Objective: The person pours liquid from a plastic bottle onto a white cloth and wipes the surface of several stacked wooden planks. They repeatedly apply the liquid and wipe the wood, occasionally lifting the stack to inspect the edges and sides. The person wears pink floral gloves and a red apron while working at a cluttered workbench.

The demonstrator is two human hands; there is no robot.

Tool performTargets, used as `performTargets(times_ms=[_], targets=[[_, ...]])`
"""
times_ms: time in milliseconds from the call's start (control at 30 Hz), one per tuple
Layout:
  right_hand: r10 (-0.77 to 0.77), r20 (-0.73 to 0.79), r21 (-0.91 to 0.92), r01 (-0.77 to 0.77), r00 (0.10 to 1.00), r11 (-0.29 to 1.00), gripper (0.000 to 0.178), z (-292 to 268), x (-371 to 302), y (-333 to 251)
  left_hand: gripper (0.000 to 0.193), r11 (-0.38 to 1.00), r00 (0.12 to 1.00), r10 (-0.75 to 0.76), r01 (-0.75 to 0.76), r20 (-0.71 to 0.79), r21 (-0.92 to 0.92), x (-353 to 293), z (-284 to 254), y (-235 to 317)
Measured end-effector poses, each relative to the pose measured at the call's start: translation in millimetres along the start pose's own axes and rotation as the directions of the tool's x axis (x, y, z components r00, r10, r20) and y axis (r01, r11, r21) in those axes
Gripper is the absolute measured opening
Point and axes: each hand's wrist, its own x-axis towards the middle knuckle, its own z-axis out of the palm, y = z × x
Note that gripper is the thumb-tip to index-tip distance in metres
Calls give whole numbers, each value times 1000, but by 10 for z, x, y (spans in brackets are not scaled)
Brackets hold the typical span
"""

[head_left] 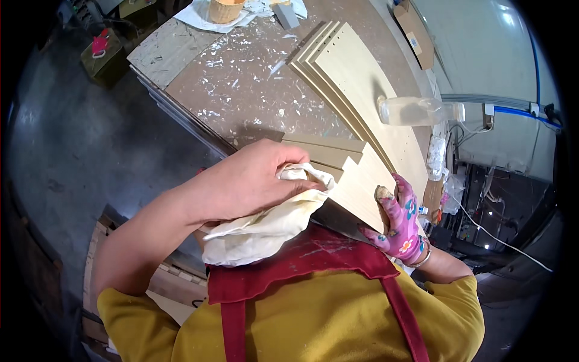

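Note:
My bare left hand (pixel 256 175) is closed around a crumpled white cloth (pixel 259 238), which hangs down in front of my red apron. The cloth's upper end is beside the near edge of some pale wooden boards (pixel 362 190), stacked with stepped ends at the table's near side. On my right hand (pixel 401 223) is a pink flowered glove with a worn, yellowish fingertip. It grips the right end of the top board, thumb on the near side and fingers over the top. The boards' underside is hidden.
A paint-spotted worktable (pixel 241 84) extends beyond the boards. Long pale panels (pixel 350 66) lie stacked there, with a clear plastic bottle (pixel 413 111) over them. At the far edge are a woven basket (pixel 226 10) and a grey block (pixel 286 16). A white cable (pixel 488 232) hangs at right.

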Motion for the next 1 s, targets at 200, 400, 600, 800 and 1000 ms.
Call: performTargets(times_ms=[200,400,600,800,1000], targets=[[-45,-1,-36,45,999,998,75,-20,-5,31,17,959,995,-89,72,-50,-274,103,-19,-469],[-29,24,-48,30,999,998,78,-44,14,10,9,976,995,-70,53,-72,-212,75,13,-198],[-49,-3,-18,49,999,999,78,-26,32,43,8,974,996,-31,10,-88,-225,37,64,-141],[-23,33,-15,23,999,1000,72,-34,37,84,10,996,988,92,-93,-123,1,8,106,16],[-32,40,-45,34,999,998,72,-24,1,129,14,664,984,-165,63,-64,-745,80,-2,-440]])
